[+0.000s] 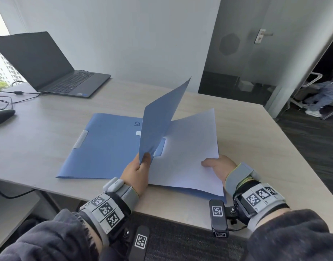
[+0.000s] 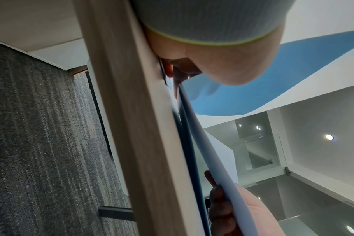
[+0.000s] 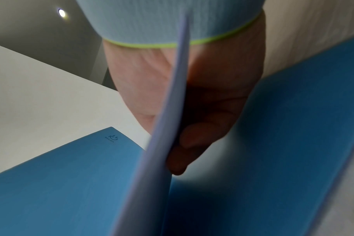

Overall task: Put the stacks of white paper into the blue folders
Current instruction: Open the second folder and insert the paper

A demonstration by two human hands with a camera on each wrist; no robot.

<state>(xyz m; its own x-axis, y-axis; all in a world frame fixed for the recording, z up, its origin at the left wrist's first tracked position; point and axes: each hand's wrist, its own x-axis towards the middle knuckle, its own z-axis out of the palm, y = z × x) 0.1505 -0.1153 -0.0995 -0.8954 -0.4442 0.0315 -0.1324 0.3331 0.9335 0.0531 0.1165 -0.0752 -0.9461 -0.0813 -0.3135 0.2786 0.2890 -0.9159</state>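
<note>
Head view: left hand (image 1: 138, 169) pinches raised folder cover (image 1: 162, 117) at near corner; right hand (image 1: 217, 166) grips white paper stack (image 1: 192, 149) at right edge, over open folder at near table (image 1: 39, 140) edge. Second blue folder (image 1: 103, 146) flat, left.
Left wrist view: fingers (image 2: 172, 70) under cover, table edge close.
Right wrist view: fingers (image 3: 194, 140) curled beneath paper, thumb above.

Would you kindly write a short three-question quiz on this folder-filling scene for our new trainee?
1. True or false: the left hand holds the raised cover of the open blue folder.
2. What does the right hand grip?
A. the laptop
B. the stack of white paper
C. the mouse
3. Fill in: a second blue folder lies closed on the ____, left of the open one.

Key: 1 true; 2 B; 3 desk.
</note>
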